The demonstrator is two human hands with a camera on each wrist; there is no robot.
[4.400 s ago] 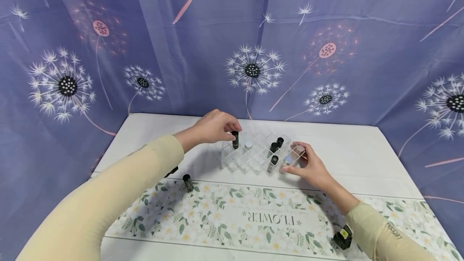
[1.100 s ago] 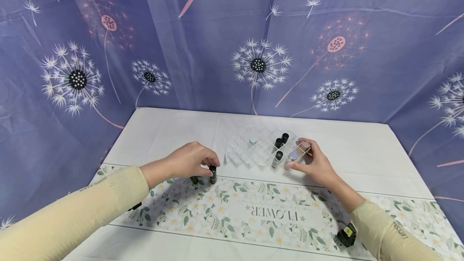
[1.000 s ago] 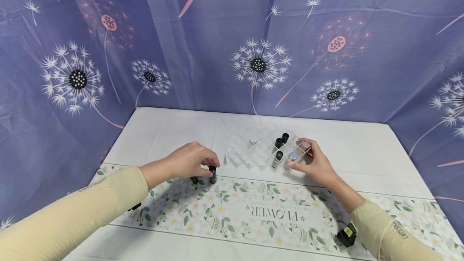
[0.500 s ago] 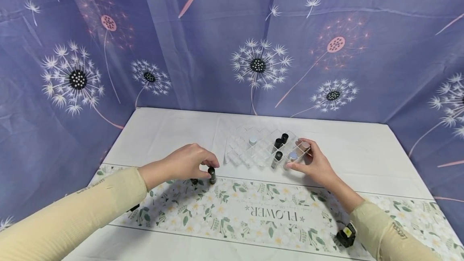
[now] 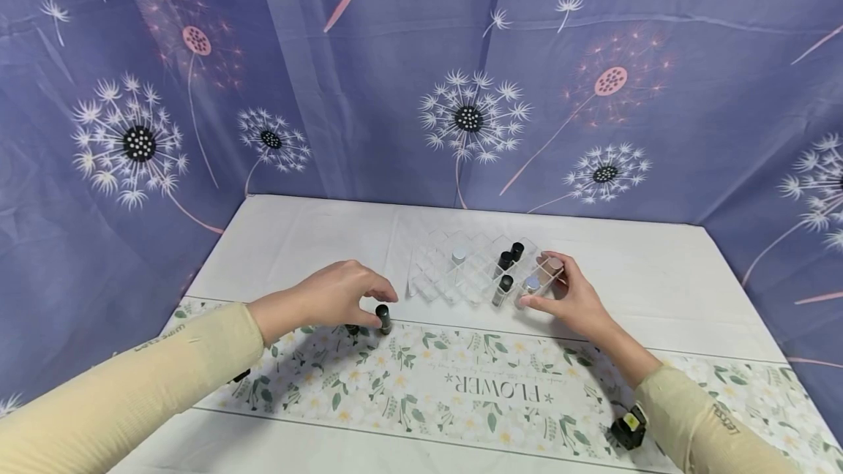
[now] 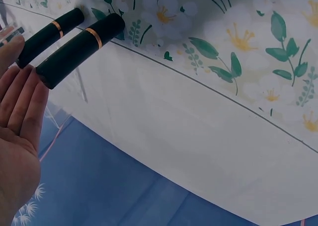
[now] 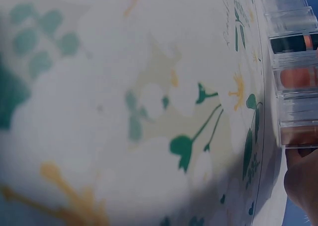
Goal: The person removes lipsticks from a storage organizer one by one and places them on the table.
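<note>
Our left hand [image 5: 339, 293], spread and holding nothing, flanks the black tube [image 5: 384, 319] upright on the worktop [image 5: 323, 232]; our right hand [image 5: 574, 302] grips the clear rack [image 5: 431, 285]. Likely we're setting down; next calls for withdrawing cleanly.

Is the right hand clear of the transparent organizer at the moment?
No, the right hand grips the transparent organizer at its right end.

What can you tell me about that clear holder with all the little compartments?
The clear holder looks like plastic, its thin transparent walls crossing into diamond-shaped compartments. Some hold capped tubes with black, pale bluish or brownish tops. It rests on the white table, beyond the flower-patterned strip; the right hand grips its right end.
</note>
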